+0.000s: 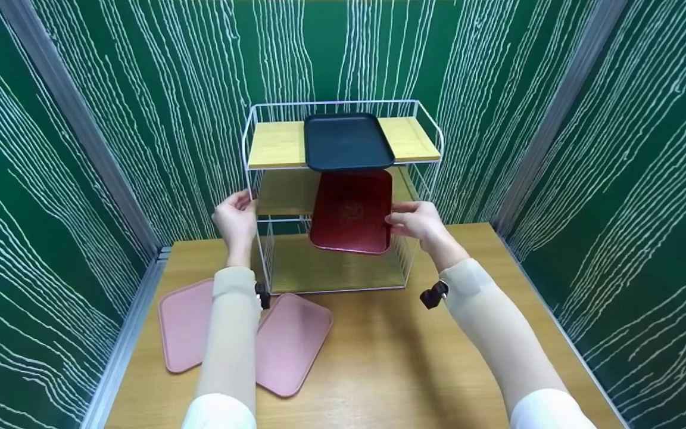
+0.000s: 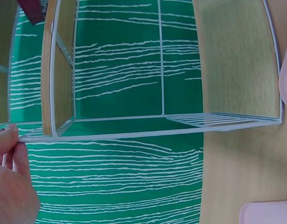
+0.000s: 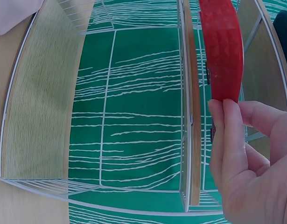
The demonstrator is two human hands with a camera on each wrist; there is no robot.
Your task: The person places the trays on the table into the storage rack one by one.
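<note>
Bottom edge of frame: two forearms in pale sleeves reach up, a small black device at each wrist. Lower left, on the wooden table: two pink trays, one left of the left forearm, the other to its right, each partly hidden by that arm.

Mid-frame, right of centre: right hand pinches the right edge of a red tray, thumb on one face, fingers on the other. Red tray sits at centre, near end jutting out in front of the rack, far end under the top tier; right wrist view shows a gap above the middle board at the gripped end. Cannot tell whether the far end touches wood.

Left of centre: left hand grips the front left upright of the white wire rack, three wooden tiers.

Upper centre: black tray on the top board, front edge slightly overhanging.

Behind all, green wall with wavy white lines; metal posts upper left and upper right.
</note>
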